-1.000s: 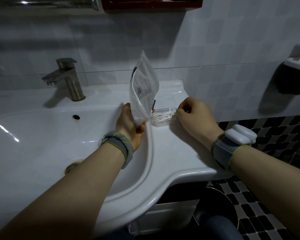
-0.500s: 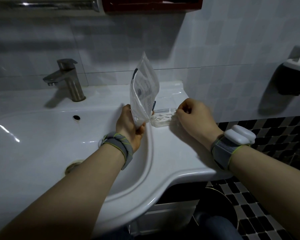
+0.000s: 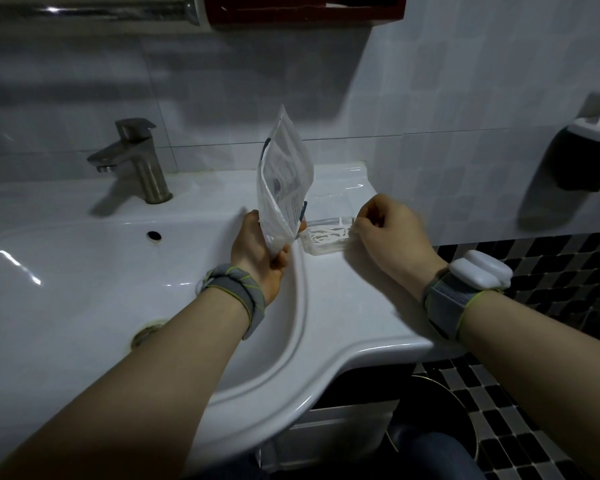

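My left hand (image 3: 257, 251) grips the bottom of a clear plastic pouch (image 3: 283, 181) with printed text and holds it upright above the basin's right rim. On the sink ledge beside it lies a small clear plastic box (image 3: 326, 239) holding several thin white picks. My right hand (image 3: 388, 233) has its fingers curled at the box's right end, pinching its edge. Both wrists wear grey bands, and the right band carries a white device.
The white sink (image 3: 343, 317) has a metal faucet (image 3: 136, 161) at its back left and a drain (image 3: 146, 336) in the basin. A dark wall holder (image 3: 582, 157) hangs at the right. Below the ledge stands a dark bin (image 3: 440, 424) on a checkered tile floor.
Barely anything has moved. My left hand keeps the pouch upright, and my right hand stays at the box's right end.
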`<state>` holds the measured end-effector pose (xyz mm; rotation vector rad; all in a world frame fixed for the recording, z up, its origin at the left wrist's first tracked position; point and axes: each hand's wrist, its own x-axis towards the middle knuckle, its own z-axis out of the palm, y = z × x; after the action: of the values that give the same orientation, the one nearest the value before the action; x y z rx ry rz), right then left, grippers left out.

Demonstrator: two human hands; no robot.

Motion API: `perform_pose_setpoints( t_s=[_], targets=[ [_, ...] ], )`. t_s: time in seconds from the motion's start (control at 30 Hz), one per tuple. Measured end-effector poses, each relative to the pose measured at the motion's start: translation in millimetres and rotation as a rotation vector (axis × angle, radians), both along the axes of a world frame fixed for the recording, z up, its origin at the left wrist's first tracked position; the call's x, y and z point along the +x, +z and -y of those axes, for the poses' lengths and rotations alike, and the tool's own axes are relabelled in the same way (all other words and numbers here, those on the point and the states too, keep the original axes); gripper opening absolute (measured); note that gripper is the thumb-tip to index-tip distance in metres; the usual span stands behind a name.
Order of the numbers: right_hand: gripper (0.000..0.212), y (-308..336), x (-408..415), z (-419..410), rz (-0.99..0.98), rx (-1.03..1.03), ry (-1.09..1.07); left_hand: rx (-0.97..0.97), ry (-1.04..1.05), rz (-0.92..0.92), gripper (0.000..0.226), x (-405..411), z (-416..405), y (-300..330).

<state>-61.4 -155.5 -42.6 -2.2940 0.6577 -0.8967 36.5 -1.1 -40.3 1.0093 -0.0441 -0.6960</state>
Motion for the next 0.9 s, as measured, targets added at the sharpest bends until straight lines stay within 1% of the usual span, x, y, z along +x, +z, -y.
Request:
perform_pose_setpoints(
  t_s=[0.1,0.2,0.3,0.37,0.4,0.63,0.8,0.9],
  targets=[
    [0.008,-1,1,1,-0.008,0.000,-0.002,-0.006,-0.003,-0.007,0.034,1,0,-1],
    [0.012,0,2,-1,0.006,0.031,-0.003,-0.014,-0.006,-0.013,0.034,2,0,-1],
    [0.022,3,0,-1,0.106,0.162,-0.005,-0.005,0.009,-0.008,0.033,2,0,-3],
    [0.023,4,-1,2,0.172,0.253,-0.025,0.009,0.031,-0.007,0.029,6,1,-6],
    [0.022,5,-2,3,0.176,0.267,-0.031,0.021,0.046,-0.010,0.027,8,1,-7],
    [0.013,4,-2,-3,0.032,0.170,0.001,0.054,0.069,-0.022,0.024,15,3,-14],
    [0.011,3,-3,-2,0.016,0.126,0.013,0.074,0.063,0.006,0.018,15,6,-16],
    [0.015,2,0,1,0.065,0.179,-0.003,0.074,0.066,0.013,0.020,15,6,-16]
  ],
)
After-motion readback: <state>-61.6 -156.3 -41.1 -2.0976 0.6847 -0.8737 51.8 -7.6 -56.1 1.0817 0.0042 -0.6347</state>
